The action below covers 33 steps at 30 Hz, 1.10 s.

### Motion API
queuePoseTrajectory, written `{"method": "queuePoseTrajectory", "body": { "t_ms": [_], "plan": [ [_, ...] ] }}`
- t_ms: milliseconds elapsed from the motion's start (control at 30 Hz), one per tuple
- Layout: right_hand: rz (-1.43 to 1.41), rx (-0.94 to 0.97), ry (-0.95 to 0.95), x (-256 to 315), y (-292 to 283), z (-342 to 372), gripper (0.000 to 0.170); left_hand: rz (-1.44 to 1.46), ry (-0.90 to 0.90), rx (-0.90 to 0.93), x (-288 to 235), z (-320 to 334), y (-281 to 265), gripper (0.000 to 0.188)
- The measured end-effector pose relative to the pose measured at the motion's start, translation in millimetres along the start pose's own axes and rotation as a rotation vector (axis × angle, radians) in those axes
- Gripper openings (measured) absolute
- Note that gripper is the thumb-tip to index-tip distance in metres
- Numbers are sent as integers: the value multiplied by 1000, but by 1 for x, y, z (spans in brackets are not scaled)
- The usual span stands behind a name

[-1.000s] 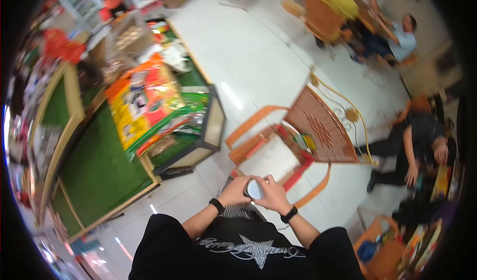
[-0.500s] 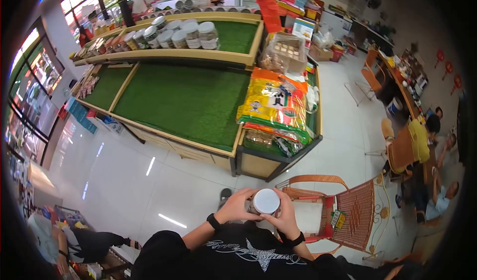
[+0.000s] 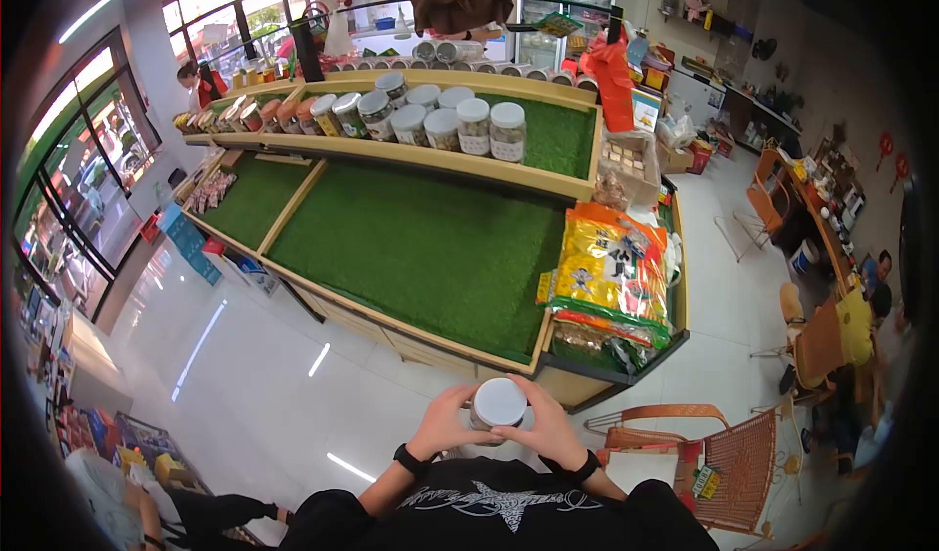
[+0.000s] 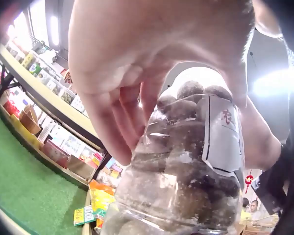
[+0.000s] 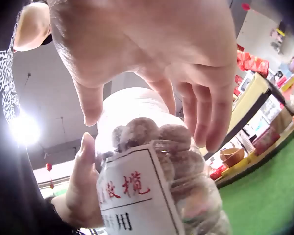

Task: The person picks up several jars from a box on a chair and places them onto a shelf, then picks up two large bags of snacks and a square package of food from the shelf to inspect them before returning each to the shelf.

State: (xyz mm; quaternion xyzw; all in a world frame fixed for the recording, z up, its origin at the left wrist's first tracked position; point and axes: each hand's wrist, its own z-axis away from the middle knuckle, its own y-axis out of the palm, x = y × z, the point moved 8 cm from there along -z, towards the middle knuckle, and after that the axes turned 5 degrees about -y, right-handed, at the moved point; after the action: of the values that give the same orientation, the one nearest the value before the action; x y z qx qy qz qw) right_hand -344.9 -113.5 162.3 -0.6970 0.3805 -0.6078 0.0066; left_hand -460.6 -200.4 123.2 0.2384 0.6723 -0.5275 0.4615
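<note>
A clear plastic jar with a white lid is held between both hands in front of the chest. My left hand grips its left side and my right hand its right side, both close under the lid. Through the jar wall, round brownish dried fruits show in the left wrist view. A white paper label with red and black characters faces the right wrist camera. The jar is in front of the near edge of a stand lined with green turf.
Similar jars line the stand's raised back shelf. Large orange and yellow snack bags lie on its right end. A wicker chair stands close on the right. At the lower left a person is near shelves of goods.
The head view has swung from the chair to the green stand, which now lies straight ahead with its jar row in sight. Both hands still hold the jar.
</note>
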Motion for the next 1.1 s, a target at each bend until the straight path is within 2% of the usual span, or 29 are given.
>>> {"method": "queuePoseTrajectory", "body": {
  "t_ms": [133, 233, 300, 500, 567, 633, 667, 733, 833, 900, 967, 1033, 1100],
  "plan": [
    [116, -80, -39, 5, 21, -51, 78, 60, 30, -85, 9, -23, -49, 82],
    [22, -113, -20, 15, 9, -92, 78, 153, 66, -84, 11, -58, -75, 86],
    [133, -195, -89, 27, -17, -121, 75, 169, 149, -64, -8, -93, -90, 85],
    [173, -359, -220, 49, -112, -210, 72, 179, 405, -64, -91, -207, -123, 79],
    [226, -411, -195, 38, -142, -237, 72, 218, 498, -88, -104, -241, -125, 76],
    [251, -442, -194, 26, -171, -261, 71, 35, 395, -174, -98, -268, -121, 70],
    [267, -464, -192, 19, -183, -271, 71, 35, 401, -174, -96, -279, -115, 70],
    [293, -489, -182, 6, -203, -290, 71, -75, 473, -302, -95, -293, -101, 67],
    [279, -544, -194, -20, -228, -324, 71, -92, 537, -226, -103, -314, -71, 71],
    [272, -598, -246, -34, -241, -344, 71, -123, 571, -173, -112, -335, -58, 80],
    [310, -609, -298, -55, -244, -366, 71, -104, 528, -128, -110, -363, -51, 83],
    [314, -535, -290, -79, -237, -385, 73, -134, 502, -157, -95, -387, -45, 85],
    [324, -430, -158, -107, -224, -398, 75, -185, 433, -138, -73, -402, -35, 92]
  ]
}}
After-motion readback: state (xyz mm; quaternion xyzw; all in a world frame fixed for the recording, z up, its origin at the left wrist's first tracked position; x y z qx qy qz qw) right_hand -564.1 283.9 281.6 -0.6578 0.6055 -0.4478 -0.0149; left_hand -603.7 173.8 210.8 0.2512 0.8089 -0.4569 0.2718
